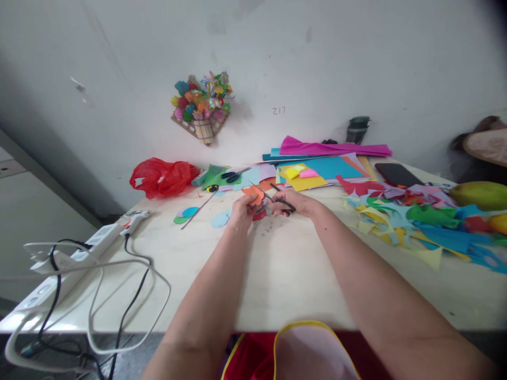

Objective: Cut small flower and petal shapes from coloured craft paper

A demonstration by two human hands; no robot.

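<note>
My left hand (243, 211) pinches an orange paper cutout (254, 195) with a scalloped edge, held just above the table. Black-handled scissors (282, 203) are gripped in my right hand (295, 203), their blades pointing up and left beside the orange paper. Whether the blades touch the paper is hard to tell. Below the hands lie small red and coloured paper pieces, partly hidden by my fingers. Light blue paper circles (220, 219) rest left of my left hand, and farther left are blue and green paper circles (186, 213) near a thin purple strip (198, 210).
A second pair of scissors (234, 175) lies behind my hands, near a red plastic bag (162, 177). Coloured sheets (336, 171) are stacked at the back. Paper scraps (396, 216) and a phone (397, 174) occupy the right. A power strip (75, 264) with cables sits at left.
</note>
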